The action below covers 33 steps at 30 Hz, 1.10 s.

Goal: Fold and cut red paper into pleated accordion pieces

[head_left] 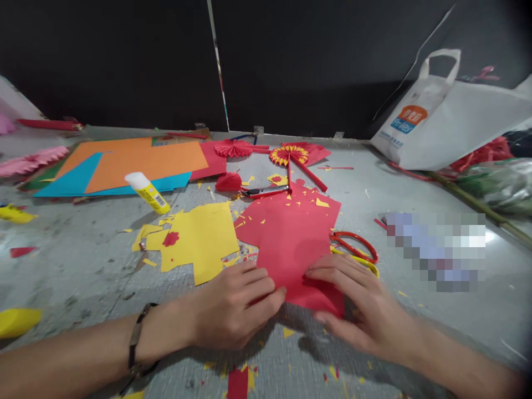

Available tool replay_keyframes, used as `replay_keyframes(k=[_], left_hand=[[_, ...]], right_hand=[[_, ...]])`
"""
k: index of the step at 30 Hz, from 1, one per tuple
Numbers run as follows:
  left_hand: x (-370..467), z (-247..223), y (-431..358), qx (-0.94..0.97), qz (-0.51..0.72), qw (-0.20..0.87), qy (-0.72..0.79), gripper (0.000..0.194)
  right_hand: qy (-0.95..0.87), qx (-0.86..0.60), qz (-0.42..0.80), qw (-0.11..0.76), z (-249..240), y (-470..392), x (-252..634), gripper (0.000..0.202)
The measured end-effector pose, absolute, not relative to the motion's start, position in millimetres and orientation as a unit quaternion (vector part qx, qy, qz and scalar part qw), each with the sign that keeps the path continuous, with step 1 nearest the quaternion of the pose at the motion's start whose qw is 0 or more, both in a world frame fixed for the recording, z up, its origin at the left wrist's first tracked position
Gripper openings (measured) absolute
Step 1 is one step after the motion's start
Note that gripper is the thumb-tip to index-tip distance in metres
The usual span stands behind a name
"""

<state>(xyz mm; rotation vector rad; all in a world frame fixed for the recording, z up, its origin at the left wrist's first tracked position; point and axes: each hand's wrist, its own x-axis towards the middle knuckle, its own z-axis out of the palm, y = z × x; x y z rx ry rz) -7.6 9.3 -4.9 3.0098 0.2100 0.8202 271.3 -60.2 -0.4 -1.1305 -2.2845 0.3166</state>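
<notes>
A red paper sheet [291,244] lies in the middle, its near edge curled up. My left hand [239,305] has its fingers bent together on the sheet's near left edge. On the near right edge rests my right hand [357,305], thumb and fingers apart around the curled part. Red and yellow scissors handles [355,246] stick out beyond my right fingers. Left of the sheet is cut yellow paper [208,238] with a small red cutout on it. A black utility knife [266,191] lies just past the red paper.
A glue stick [148,193] is at the left, before orange and blue sheets [141,166]. Folded red rosettes [233,148] and a red-yellow one [288,155] lie at the back. A white bag [440,122] stands back right. Paper scraps [238,382] litter the near surface.
</notes>
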Motion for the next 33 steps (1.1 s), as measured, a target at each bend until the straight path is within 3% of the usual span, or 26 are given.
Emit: replay_keyframes(k=[2, 6, 13, 21, 33], left_hand=[[-7, -4, 10, 0.965, 0.258, 0.007, 0.048, 0.023], [-8, 1, 10, 0.97, 0.243, 0.014, -0.003, 0.021], [-6, 2, 11, 0.97, 0.24, 0.023, -0.02, 0.026], [-5, -4, 12, 0.965, 0.255, 0.017, 0.063, 0.022], [-3, -6, 14, 0.959, 0.266, 0.084, 0.038, 0.012]], right_hand=[[-0.868, -0.384, 0.115, 0.292, 2, -63, 270, 0.041], [-0.883, -0.336, 0.116, 0.305, 5, -64, 264, 0.016], [-0.847, -0.414, 0.153, 0.296, -8, -58, 267, 0.02], [-0.831, -0.45, 0.167, 0.28, -4, -54, 267, 0.018], [-0.833, -0.448, 0.179, 0.27, -3, -58, 266, 0.011]])
